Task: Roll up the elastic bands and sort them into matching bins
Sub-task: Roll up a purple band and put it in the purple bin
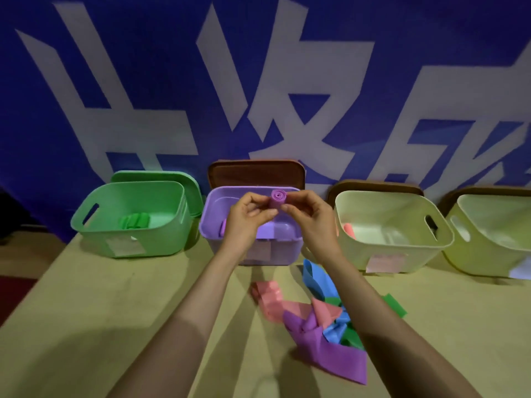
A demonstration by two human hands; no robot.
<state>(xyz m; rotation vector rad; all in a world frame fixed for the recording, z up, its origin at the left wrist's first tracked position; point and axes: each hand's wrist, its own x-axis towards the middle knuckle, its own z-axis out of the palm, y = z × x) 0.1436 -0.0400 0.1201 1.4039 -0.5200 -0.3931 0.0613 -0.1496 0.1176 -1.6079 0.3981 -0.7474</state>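
1. The left hand (246,218) and the right hand (311,216) are both gripping a rolled purple band (278,199), with curled fingertips pinching it from either side.
2. The rolled purple band is hanging in the air directly above the purple bin (283,254), near the bin's back rim, with its spiral end facing up.
3. Inside the purple bin, at its left wall, another purple roll (223,226) is lying partly hidden by the left hand.
4. A brown lid (255,173) is leaning upright just behind the purple bin.
5. To the left of the purple bin, a green bin (135,239) is holding green rolls (135,221).
6. To the right of the purple bin, a cream bin (402,248) is holding a pink roll (348,229); beyond it a yellow-green bin (488,259) is standing.
7. In front of the purple bin and slightly right, a pile of loose bands (324,326) in pink, blue, purple and green is lying on the table (115,297).
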